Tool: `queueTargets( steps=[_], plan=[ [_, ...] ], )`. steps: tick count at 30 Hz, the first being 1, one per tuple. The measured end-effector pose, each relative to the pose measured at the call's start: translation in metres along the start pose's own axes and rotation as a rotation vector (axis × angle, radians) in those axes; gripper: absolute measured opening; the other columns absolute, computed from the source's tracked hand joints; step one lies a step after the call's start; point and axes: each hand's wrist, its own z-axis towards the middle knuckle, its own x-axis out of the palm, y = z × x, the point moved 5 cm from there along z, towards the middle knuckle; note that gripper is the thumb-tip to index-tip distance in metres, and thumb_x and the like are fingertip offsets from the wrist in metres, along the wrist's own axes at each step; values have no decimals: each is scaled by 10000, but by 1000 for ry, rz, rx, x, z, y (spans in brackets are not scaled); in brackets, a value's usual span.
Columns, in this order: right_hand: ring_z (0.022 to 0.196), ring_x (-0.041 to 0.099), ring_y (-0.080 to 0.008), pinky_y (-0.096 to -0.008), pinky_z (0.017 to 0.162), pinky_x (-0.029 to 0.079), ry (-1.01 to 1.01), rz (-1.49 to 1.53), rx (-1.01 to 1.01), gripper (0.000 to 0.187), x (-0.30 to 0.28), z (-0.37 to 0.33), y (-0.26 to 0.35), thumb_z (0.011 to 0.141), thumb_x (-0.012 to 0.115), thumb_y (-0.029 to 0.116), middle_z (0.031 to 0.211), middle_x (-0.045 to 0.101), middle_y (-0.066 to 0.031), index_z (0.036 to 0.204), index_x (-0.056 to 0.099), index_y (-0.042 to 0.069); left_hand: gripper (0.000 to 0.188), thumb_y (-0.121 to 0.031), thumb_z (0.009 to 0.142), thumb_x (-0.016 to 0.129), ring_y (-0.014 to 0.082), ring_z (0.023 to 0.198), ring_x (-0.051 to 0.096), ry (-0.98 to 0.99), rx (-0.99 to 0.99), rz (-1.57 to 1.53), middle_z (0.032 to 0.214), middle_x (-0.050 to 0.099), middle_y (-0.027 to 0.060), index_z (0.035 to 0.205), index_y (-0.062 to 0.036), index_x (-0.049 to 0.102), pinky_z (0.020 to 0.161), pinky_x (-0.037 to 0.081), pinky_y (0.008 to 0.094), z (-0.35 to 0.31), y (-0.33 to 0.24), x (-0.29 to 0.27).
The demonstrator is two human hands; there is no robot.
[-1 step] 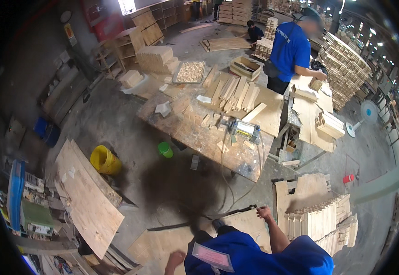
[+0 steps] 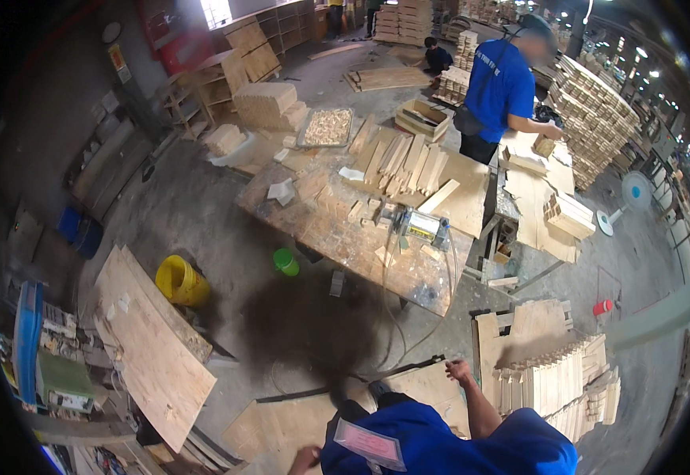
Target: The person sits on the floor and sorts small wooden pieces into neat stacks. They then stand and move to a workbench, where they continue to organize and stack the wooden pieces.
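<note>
My right hand (image 2: 459,370) hangs over the floor beside a pallet of stacked wooden pieces (image 2: 541,383). Its fingers are loosely bent and apart, and nothing shows in them. My left hand (image 2: 304,460) is low at the bottom edge, next to my blue shirt, its fingers hidden. Both hands are away from the worktable (image 2: 321,229). On that table sits a grey machine with a yellow label (image 2: 423,225), a hose running from it to the floor. Wooden strips (image 2: 408,162) lie behind it, and small wood blocks (image 2: 357,210) lie to its left.
Plywood sheets (image 2: 297,423) lie on the floor around my feet. To the left are a leaning board (image 2: 151,348), a yellow bucket (image 2: 180,281) and a green container (image 2: 285,262). A co-worker in blue (image 2: 499,87) stands beyond the table, near a fan (image 2: 636,191).
My left hand has dropped slightly toward the bottom edge. My right hand and the things on the table look nearly the same.
</note>
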Motion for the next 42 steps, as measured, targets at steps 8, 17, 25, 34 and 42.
queueTargets(
  steps=[8, 17, 25, 34, 42],
  plan=[
    [467, 587, -167, -311, 412, 483, -49, -26, 312, 210, 20, -51, -72, 850, 666, 195, 693, 649, -88, 903, 635, -6, 333, -272, 837, 668, 294, 953, 668, 32, -38, -477, 1011, 690, 151, 1093, -60, 652, 834, 513, 364, -27, 52, -112],
    [522, 651, -199, -351, 465, 540, 88, -351, 354, 271, 104, -76, -88, 830, 688, 261, 676, 687, -110, 771, 679, -3, 323, -257, 838, 672, 287, 957, 668, -94, 13, -448, 1018, 692, 146, 1090, -55, 658, 841, 509, 357, -52, 56, -158],
    [567, 681, -248, -364, 547, 560, -53, -433, 280, 297, 131, -89, -89, 712, 615, 200, 643, 662, -208, 720, 638, -96, 315, -244, 839, 675, 281, 961, 667, -7, 78, -435, 1024, 693, 141, 1087, -51, 664, 847, 507, 351, -67, 61, -159],
    [532, 656, -239, -360, 462, 530, -117, -312, 378, 332, 158, -111, -117, 741, 713, 281, 668, 661, -153, 714, 642, -42, 305, -229, 840, 678, 275, 966, 667, 107, 156, -417, 1031, 695, 136, 1084, -46, 670, 854, 503, 344, -79, 68, -167],
    [556, 671, -259, -374, 502, 551, -46, -465, 247, 271, 178, -131, -133, 721, 623, 193, 669, 661, -211, 713, 631, -77, 297, -216, 841, 681, 269, 970, 667, 376, 283, -351, 1037, 697, 131, 1081, -42, 676, 860, 500, 337, -75, 86, -180]
  ],
)
